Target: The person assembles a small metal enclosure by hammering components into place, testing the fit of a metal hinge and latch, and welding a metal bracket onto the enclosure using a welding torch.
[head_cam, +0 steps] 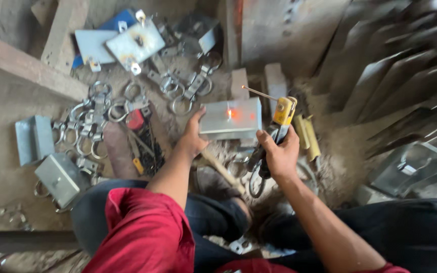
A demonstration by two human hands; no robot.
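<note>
Nearest the camera, at six o'clock, red sleeves and dark trousers frame the work. At center, the right hand (279, 156) is clamped around a yellow-headed electrode holder (283, 112), its thin rod (259, 93) angled toward ten o'clock. The left hand (194, 137) presses against the near left edge of a gray metal box (231, 119), where a spot glows orange (232, 114); that weld looks freshly laid, judging by the glow. At nine o'clock, similar boxes (59, 177) and ring brackets (94, 126) lie loose, apparently unjoined. At eleven o'clock sits a plate with lugs (135, 43); at two o'clock, stacked metal sheets (395, 76).
</note>
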